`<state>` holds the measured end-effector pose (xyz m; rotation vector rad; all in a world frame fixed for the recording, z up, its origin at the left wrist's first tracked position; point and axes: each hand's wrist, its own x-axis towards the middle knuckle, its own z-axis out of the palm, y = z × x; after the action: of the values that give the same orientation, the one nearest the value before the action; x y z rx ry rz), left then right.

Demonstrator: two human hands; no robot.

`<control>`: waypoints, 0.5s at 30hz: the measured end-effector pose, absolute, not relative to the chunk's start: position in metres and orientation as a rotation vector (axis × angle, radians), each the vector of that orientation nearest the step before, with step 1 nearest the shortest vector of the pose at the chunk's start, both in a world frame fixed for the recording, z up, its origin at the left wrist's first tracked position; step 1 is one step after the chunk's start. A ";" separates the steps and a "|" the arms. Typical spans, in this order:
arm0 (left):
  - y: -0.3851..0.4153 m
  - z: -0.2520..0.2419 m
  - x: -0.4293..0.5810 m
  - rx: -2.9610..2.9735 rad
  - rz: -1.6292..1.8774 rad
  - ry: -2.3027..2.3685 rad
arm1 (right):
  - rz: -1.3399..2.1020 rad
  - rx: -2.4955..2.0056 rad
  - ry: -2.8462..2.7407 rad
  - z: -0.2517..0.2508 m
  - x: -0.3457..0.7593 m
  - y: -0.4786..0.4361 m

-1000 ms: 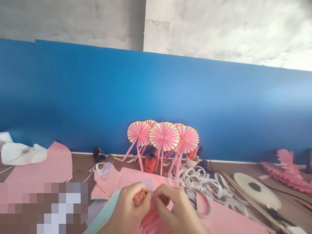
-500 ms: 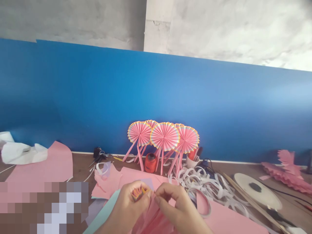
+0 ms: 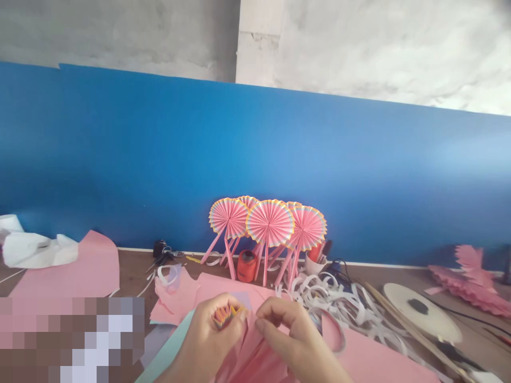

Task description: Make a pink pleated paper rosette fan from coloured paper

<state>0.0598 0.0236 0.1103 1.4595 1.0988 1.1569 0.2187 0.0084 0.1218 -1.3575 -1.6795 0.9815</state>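
Head view: from here I'm seeing the left hand (image 3: 213,331) curled snugly, holding yellow-edged pleated paper (image 3: 225,317), while the right hand (image 3: 288,334) is nearly closing thumb to forefinger at pink paper (image 3: 255,357) between the hands, gripped or not I can't tell. Beyond, pleated fans (image 3: 270,224) are standing near white strips (image 3: 344,299).

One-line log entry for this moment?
left hand: holding folded paper | right hand: fingertips at pink paper | beyond hands: pink fans, blue board | on table: white strips
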 end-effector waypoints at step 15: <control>0.020 0.109 0.057 1.465 1.243 1.096 | 1.016 -1.396 -1.575 0.124 0.219 0.008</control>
<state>0.0567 0.0202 0.1091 1.4649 1.0962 1.2431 0.2194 0.0078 0.1238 -1.3959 -1.5746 1.0156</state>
